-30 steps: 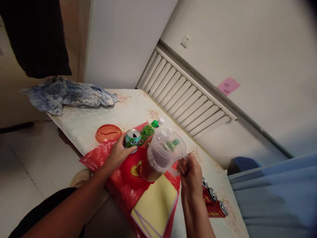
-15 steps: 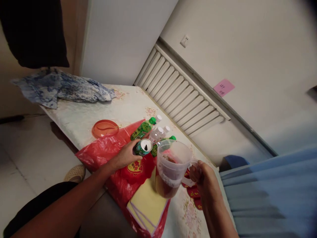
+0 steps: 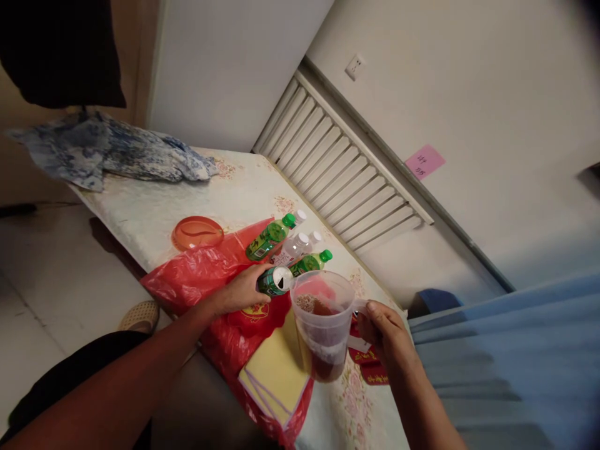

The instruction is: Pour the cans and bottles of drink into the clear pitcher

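My left hand is wrapped round an opened green drink can, its top tilted toward the jug. With my right hand I grip the handle of a clear plastic measuring jug, which holds dark brown liquid with foam on top. The jug's spout is right by the can's top; whether they touch I cannot tell. Beneath the can lies a red plate with a gold print. A folded yellow cloth lies on the red plastic bag below the jug.
Behind the can stand green-capped bottles and white-capped clear bottles. An orange dish and a blue-patterned cloth lie farther left on the table. Red packets sit beneath my right hand. A radiator lines the wall; a blue curtain hangs right.
The jug has come lower and tipped toward the can, its liquid shifting toward the spout side. The can has tilted rightward, closer to the jug's rim. The view has shifted slightly.
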Available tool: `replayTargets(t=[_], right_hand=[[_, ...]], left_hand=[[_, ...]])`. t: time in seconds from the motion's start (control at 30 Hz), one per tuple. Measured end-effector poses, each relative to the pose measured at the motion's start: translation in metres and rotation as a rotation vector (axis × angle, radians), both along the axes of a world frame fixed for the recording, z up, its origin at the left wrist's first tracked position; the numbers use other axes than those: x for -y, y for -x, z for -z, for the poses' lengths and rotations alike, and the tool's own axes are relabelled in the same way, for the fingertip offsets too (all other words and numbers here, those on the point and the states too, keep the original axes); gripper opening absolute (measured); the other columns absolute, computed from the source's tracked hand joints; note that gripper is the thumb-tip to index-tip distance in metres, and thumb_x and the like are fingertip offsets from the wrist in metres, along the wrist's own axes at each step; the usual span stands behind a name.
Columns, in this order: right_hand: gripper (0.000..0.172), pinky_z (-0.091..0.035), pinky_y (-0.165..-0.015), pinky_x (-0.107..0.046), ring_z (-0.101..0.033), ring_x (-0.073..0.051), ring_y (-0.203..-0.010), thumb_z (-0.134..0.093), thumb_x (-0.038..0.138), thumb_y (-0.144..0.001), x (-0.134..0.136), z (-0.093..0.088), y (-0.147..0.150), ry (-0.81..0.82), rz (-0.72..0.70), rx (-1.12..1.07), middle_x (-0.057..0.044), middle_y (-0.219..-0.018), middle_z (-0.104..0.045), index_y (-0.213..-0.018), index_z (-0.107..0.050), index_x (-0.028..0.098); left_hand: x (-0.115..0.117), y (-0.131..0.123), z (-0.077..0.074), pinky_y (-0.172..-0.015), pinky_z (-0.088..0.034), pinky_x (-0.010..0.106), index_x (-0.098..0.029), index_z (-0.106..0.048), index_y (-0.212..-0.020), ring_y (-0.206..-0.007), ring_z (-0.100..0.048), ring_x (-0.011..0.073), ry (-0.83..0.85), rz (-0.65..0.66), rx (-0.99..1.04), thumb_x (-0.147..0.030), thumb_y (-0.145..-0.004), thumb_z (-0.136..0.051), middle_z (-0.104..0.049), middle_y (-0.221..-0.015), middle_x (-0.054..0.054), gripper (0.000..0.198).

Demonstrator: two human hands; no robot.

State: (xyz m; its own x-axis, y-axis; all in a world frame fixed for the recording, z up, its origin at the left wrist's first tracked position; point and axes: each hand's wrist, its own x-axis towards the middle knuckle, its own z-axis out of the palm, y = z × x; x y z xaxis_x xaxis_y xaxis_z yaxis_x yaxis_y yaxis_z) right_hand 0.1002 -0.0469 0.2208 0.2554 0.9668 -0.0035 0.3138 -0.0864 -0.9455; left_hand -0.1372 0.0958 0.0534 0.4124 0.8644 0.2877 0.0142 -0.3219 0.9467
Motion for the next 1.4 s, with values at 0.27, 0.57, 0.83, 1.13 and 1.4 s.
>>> replayTargets(t=[0.27, 0.57, 0.83, 1.13, 1.4], right_hand=[[0.055, -0.017, -0.042, -0.023, -0.023, -0.008, -0.042, -0.068, 0.063, -0.078, -0.006, 0.003, -0.01, 0.066, -0.068, 0.077, 0.006, -0.043, -0.034, -0.051, -0.046, 0.02], [0.055, -0.016, -0.042, -0.024, -0.022, -0.008, -0.043, -0.066, 0.064, -0.079, -0.011, 0.0, -0.013, 0.088, -0.096, 0.142, 0.007, -0.044, -0.032, -0.052, -0.046, 0.021], [0.054, -0.018, -0.044, -0.024, -0.025, -0.008, -0.044, -0.061, 0.065, -0.083, -0.014, -0.001, -0.017, 0.114, -0.146, 0.238, 0.006, -0.047, -0.033, -0.055, -0.047, 0.02], [0.056, -0.023, -0.044, -0.024, -0.028, -0.008, -0.044, -0.058, 0.067, -0.084, -0.019, -0.006, -0.014, 0.131, -0.188, 0.319, 0.006, -0.047, -0.035, -0.056, -0.044, 0.021], [0.053, -0.022, -0.043, -0.023, -0.028, -0.008, -0.044, -0.059, 0.064, -0.085, -0.019, -0.008, -0.015, 0.172, -0.195, 0.295, 0.006, -0.049, -0.036, -0.058, -0.045, 0.021]], left_hand=[[0.001, -0.001, 0.002, -0.097, -0.049, 0.041, -0.022, -0.063, -0.119, -0.111, -0.063, 0.029, -0.002, -0.004, -0.005, -0.015, -0.052, -0.07, -0.069, -0.118, 0.007, 0.067], [-0.001, -0.003, 0.008, -0.1, -0.048, 0.041, -0.022, -0.06, -0.123, -0.115, -0.061, 0.0296, -0.023, 0.013, -0.038, -0.014, -0.054, -0.07, -0.067, -0.123, 0.007, 0.07], [-0.003, -0.004, 0.013, -0.102, -0.046, 0.038, -0.018, -0.057, -0.127, -0.118, -0.06, 0.0283, -0.034, 0.049, -0.088, -0.014, -0.056, -0.07, -0.064, -0.127, 0.009, 0.073], [-0.001, -0.002, 0.011, -0.105, -0.044, 0.036, -0.019, -0.053, -0.129, -0.121, -0.057, 0.0266, -0.047, 0.069, -0.191, -0.013, -0.058, -0.072, -0.062, -0.13, 0.008, 0.074], [-0.002, -0.002, 0.01, -0.104, -0.045, 0.037, -0.018, -0.055, -0.127, -0.118, -0.059, 0.0266, -0.069, 0.06, -0.192, -0.012, -0.058, -0.072, -0.063, -0.127, 0.008, 0.072]])
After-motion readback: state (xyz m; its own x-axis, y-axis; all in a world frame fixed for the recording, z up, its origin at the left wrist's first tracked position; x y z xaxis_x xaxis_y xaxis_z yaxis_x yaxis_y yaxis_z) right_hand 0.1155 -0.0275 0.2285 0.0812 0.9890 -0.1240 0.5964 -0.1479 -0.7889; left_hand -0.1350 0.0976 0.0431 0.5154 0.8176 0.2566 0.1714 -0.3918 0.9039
